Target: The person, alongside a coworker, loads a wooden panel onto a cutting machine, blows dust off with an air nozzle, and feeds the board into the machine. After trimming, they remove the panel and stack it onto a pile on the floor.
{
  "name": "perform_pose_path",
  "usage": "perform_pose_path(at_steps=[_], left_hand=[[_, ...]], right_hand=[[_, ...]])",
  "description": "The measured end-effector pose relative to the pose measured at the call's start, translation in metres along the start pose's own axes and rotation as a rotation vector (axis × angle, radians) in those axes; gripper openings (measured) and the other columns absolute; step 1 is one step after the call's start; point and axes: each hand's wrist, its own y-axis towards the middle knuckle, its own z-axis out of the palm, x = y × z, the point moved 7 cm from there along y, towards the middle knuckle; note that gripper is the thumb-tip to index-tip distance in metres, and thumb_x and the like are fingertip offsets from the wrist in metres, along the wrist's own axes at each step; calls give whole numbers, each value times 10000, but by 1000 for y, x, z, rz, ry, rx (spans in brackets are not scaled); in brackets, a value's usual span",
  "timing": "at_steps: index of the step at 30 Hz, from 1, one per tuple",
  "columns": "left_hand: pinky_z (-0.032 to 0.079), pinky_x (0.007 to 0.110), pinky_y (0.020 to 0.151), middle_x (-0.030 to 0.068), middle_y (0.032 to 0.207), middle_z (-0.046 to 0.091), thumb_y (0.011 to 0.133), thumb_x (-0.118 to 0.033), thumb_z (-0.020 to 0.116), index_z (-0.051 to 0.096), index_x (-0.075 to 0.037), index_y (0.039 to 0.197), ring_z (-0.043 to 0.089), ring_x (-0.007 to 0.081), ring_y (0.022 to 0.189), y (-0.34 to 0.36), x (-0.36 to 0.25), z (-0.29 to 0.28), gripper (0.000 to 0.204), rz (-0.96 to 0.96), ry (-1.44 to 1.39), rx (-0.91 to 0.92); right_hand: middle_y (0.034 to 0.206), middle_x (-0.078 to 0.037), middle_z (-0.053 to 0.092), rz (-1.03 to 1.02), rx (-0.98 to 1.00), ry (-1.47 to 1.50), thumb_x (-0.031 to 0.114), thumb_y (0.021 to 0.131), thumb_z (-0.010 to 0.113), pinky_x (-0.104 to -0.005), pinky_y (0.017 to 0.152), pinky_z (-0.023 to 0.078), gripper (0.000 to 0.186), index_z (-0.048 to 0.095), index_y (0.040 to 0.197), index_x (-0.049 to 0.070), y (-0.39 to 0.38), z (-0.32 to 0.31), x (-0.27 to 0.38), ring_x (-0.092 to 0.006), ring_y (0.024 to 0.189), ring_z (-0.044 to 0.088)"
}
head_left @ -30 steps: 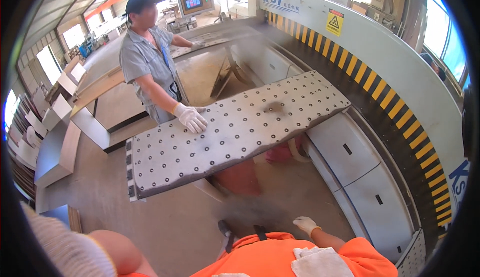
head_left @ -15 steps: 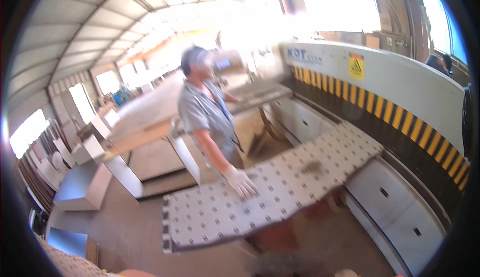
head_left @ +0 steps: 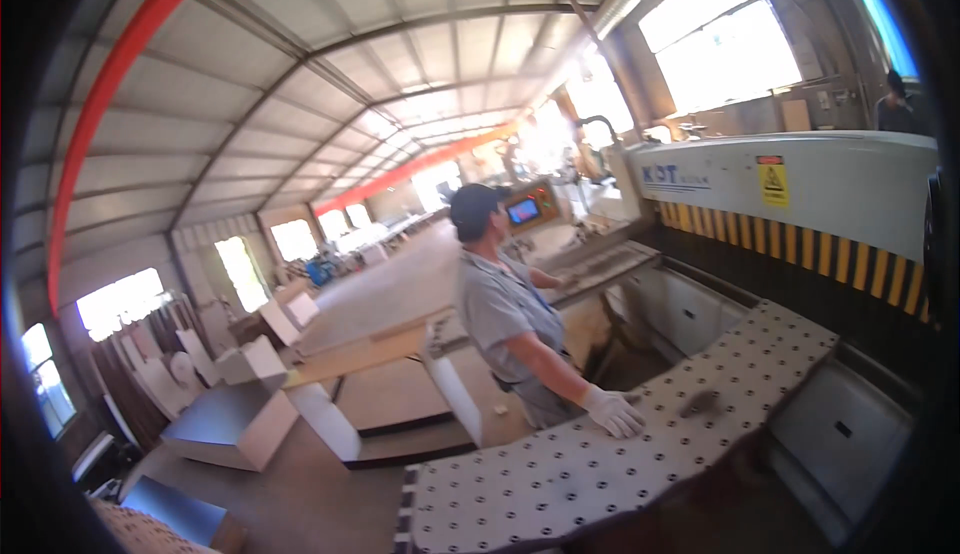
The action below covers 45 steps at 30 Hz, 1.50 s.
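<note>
Neither of my hands shows in the head view. Closest in front of me is a pale machine table [head_left: 540, 494] covered with rows of small dark dots, its near end running out at the lower edge. Across it, a co-worker [head_left: 510, 304] in a grey shirt and dark cap rests one white-gloved hand [head_left: 613, 411] flat on the surface. The co-worker's other hand lies on a second table [head_left: 590, 274], beside a control panel with a lit screen [head_left: 523, 211].
A long grey machine beam [head_left: 850, 179] with black-and-yellow stripes runs along the right. On the left floor are stacks of dark-topped panels [head_left: 225, 419], a wooden-topped frame with white legs [head_left: 360, 359] and boards leaning by the wall [head_left: 150, 374]. Another person [head_left: 893, 109] stands far right.
My view has tilted up and turned left, so the table and co-worker sit lower and further right. The co-worker's gloved hand stays on the table. Blurred shapes at the lower edge have gone from view.
</note>
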Motion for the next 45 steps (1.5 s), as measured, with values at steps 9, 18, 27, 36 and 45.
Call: perform_pose_path(at_steps=[9, 18, 27, 36, 45], left_hand=[[526, 431, 855, 172, 1050, 693, 947, -276, 641, 705, 22, 1060, 664, 312, 973, 5, 6, 2, 325, 13, 24, -46], [525, 429, 847, 165, 1043, 694, 974, -302, 625, 706, 15, 1054, 666, 307, 967, 9, 6, -6, 336, 11, 43, -8], [525, 428, 838, 159, 1035, 694, 1002, -328, 609, 707, 7, 1047, 667, 302, 961, 12, 24, -53, 352, -40, 64, -107], [601, 493, 791, 185, 1009, 731, 1005, -309, 601, 715, -69, 1247, 724, 355, 897, -422, -47, 137, 359, -696, -135, 1663], [548, 524, 994, 226, 1230, 719, 1023, -395, 561, 746, -112, 1275, 685, 421, 1141, -665, -233, 70, 422, -1046, -714, 1962]], right_hand=[[1336, -208, 716, 354, -188, 431, 382, 1061, 487, -504, 1112, 502, 448, 764, 1234, 76, 25, 80, -90, -424, 1244, 660], [1209, -220, 765, 273, -214, 504, 420, 947, 618, -473, 1043, 540, 470, 791, 1147, 31, 19, 47, -59, -406, 1189, 698], [1343, -140, 745, 283, -144, 341, 470, 941, 641, -448, 1103, 521, 492, 786, 1255, 120, 58, 31, -77, -383, 1276, 665], [1385, -211, 701, 145, -85, 366, 363, 1122, 445, -489, 1146, 472, 454, 746, 1282, 64, 67, 68, -89, -364, 1360, 605], [1220, -222, 751, 103, -156, 212, 318, 1002, 641, -506, 1032, 535, 321, 798, 1181, 103, 44, 78, -133, -388, 1186, 693]])
